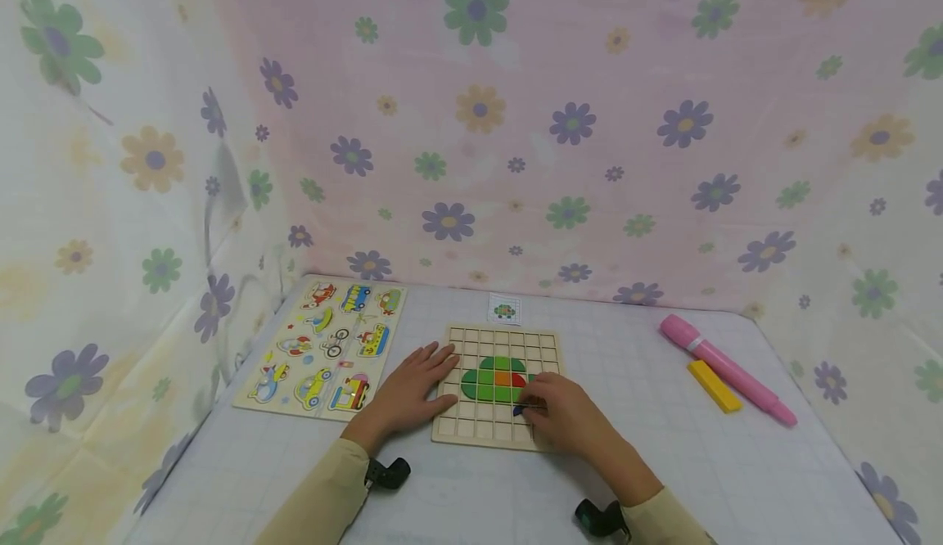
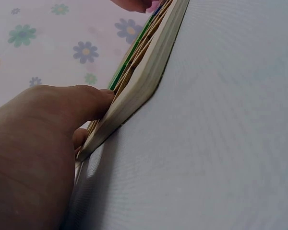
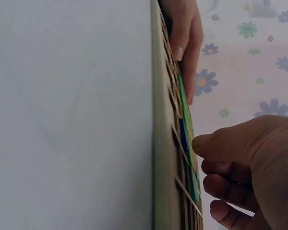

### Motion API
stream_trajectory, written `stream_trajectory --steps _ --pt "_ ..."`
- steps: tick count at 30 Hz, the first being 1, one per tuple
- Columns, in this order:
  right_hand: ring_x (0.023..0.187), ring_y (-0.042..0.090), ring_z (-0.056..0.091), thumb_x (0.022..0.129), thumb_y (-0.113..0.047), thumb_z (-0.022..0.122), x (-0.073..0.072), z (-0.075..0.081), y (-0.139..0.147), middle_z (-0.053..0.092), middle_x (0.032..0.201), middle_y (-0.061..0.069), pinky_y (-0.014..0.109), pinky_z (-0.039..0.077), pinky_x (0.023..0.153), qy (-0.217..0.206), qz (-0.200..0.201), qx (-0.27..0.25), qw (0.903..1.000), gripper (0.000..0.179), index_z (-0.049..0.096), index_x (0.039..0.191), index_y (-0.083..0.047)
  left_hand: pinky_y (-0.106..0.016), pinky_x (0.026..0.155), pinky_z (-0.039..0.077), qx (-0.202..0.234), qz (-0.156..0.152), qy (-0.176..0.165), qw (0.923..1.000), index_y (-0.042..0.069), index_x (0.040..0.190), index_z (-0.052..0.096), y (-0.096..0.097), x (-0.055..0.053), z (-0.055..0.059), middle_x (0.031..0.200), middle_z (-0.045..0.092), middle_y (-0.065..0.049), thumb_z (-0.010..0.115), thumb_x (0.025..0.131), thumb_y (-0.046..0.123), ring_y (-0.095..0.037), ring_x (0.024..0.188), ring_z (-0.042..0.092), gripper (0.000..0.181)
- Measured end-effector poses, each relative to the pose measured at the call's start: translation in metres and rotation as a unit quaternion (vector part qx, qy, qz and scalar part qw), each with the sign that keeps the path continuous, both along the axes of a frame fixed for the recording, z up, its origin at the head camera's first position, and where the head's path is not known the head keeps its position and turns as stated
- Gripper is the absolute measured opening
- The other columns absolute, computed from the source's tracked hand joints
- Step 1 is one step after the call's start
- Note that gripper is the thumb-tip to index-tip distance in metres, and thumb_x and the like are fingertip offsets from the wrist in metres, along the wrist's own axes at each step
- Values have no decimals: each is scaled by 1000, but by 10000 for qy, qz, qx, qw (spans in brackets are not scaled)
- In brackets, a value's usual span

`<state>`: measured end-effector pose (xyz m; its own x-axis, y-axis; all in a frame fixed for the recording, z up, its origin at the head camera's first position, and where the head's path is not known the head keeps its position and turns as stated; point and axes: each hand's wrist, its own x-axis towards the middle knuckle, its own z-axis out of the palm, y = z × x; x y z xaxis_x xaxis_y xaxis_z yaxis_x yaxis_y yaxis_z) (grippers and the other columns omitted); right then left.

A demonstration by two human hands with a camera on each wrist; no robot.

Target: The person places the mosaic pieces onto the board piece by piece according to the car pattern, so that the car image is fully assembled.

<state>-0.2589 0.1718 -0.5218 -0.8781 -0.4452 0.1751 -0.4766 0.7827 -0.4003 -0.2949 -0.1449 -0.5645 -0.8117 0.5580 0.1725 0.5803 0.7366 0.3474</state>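
Observation:
A wooden grid board [image 1: 466, 428] lies on the table in front of me. Green tiles [image 1: 486, 394] fill several of its squares in a rounded shape, around an orange tile [image 1: 503, 378] and a red tile [image 1: 519, 380]. Straight, spread fingers of my left hand [image 1: 405, 394] rest on the board's left edge; the thumb presses the rim in the left wrist view. Over the lower right of the grid, my right hand [image 1: 570, 418] pinches a small dark blue tile [image 1: 519, 410] at the thumb tip. Its fingers hide the board's right side.
Left of the board lies a picture puzzle board [image 1: 291, 389] with vehicle shapes. A small card [image 1: 504, 309] showing a similar pattern sits behind the grid. To the right are a pink marker-shaped tube [image 1: 725, 365] and a yellow block [image 1: 715, 386]. Flowered cloth [image 1: 516, 54] surrounds the table.

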Motion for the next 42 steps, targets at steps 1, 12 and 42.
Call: stream_trajectory --steps 1,12,42 --pt "91 7 61 89 -8 89 0 2 2 65 98 -14 36 62 86 -75 -50 -29 10000 19 80 100 -20 -47 134 17 -6 -3 3 10000 12 168 43 0 0 0 176 32 -5 58 107 54 -32 164 21 75" --pt "93 15 63 91 -4 87 -10 32 38 69 102 -6 38 61 80 -31 -159 -296 9994 22 81 111 -12 -46 134 16 -65 23 2 10000 13 169 42 0 -2 -3 177 31 -3 57 107 55 -30 164 20 76" --pt "77 17 56 93 -19 88 -1 16 79 62 78 -5 34 56 72 -1692 -969 453 9798 14 75 89 -18 -49 134 18 60 -9 -70 10000 10 167 44 1 1 3 175 34 -6 58 108 53 -34 164 22 74"
